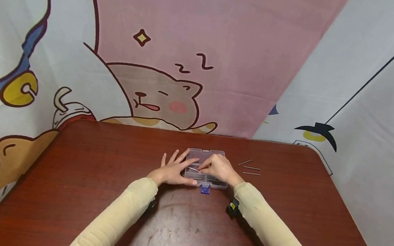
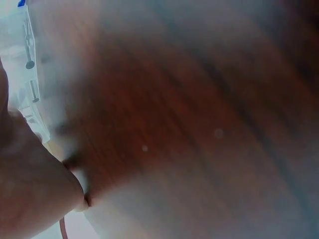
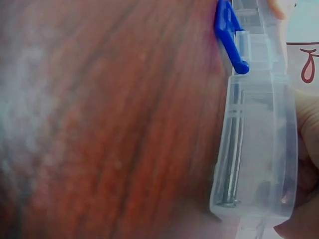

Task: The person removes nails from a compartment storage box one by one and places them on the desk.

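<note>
A clear plastic compartment box [image 1: 212, 155] stands on the table, its blue latch [image 1: 205, 189] hanging loose at the front. My left hand [image 1: 172, 171] has its fingers spread over the box's left side, with the thumb along the front edge. Reaching into the box from the right, my right hand [image 1: 219, 167] has thumb and fingers together on the end of a nail [image 1: 193, 169]. More nails [image 3: 232, 154] lie in a front compartment in the right wrist view. Nail heads [image 2: 30, 64] also show through the wall in the left wrist view.
Several loose nails [image 1: 251, 173] lie on the dark red wooden table [image 1: 110, 162] to the right of the box. A cloth with cartoon drawings [image 1: 243, 65] hangs behind the table's far edge.
</note>
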The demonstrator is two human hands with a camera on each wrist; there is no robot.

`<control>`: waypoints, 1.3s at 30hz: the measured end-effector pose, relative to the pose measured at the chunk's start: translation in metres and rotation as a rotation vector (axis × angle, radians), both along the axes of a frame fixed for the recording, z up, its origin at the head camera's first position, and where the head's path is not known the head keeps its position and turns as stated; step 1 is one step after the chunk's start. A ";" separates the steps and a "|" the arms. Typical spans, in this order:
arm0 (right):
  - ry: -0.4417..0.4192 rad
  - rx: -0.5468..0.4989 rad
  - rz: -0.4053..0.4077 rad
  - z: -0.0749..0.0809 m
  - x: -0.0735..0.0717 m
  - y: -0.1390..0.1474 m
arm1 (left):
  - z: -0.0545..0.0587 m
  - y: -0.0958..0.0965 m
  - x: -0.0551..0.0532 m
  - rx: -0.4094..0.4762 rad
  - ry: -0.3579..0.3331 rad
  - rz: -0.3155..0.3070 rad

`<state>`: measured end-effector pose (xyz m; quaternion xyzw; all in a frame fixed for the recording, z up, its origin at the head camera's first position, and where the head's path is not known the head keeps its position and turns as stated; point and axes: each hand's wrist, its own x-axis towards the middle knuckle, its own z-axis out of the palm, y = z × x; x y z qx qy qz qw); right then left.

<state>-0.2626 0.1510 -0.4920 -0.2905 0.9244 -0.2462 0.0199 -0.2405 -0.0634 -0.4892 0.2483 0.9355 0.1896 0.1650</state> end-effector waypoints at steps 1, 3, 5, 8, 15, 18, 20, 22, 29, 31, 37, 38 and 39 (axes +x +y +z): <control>0.009 0.002 0.002 0.000 0.000 0.000 | 0.000 0.000 0.000 -0.001 0.001 0.000; 0.025 0.003 0.011 0.000 -0.001 -0.001 | 0.001 -0.001 0.000 0.007 0.006 -0.001; 0.033 -0.005 0.025 0.000 -0.001 0.000 | 0.002 -0.001 0.000 0.015 0.007 -0.004; 0.034 -0.017 0.046 0.000 -0.001 0.001 | 0.003 -0.001 0.001 0.025 0.007 -0.009; -0.014 -0.064 0.086 -0.003 -0.003 0.006 | -0.001 0.000 0.001 0.020 0.007 -0.006; -0.046 -0.086 0.101 -0.003 -0.004 0.009 | -0.001 0.000 0.001 0.035 -0.002 -0.007; -0.062 -0.097 0.108 -0.003 -0.005 0.011 | 0.000 0.000 0.001 0.041 -0.006 -0.008; -0.077 -0.105 0.115 -0.002 -0.005 0.013 | 0.000 0.000 0.002 0.043 -0.005 -0.006; -0.130 -0.144 0.107 0.001 -0.003 0.017 | 0.000 0.000 0.002 0.052 -0.001 -0.006; -0.133 -0.159 0.105 0.003 -0.002 0.019 | 0.000 0.000 0.003 0.056 -0.004 -0.007; -0.124 -0.212 0.102 0.008 0.003 0.025 | 0.002 -0.001 0.004 0.054 -0.011 -0.003; -0.119 -0.218 0.098 0.008 0.004 0.026 | 0.002 -0.001 0.004 0.058 -0.008 -0.004; -0.115 -0.225 0.094 0.008 0.005 0.027 | 0.001 -0.001 0.004 0.063 -0.005 -0.005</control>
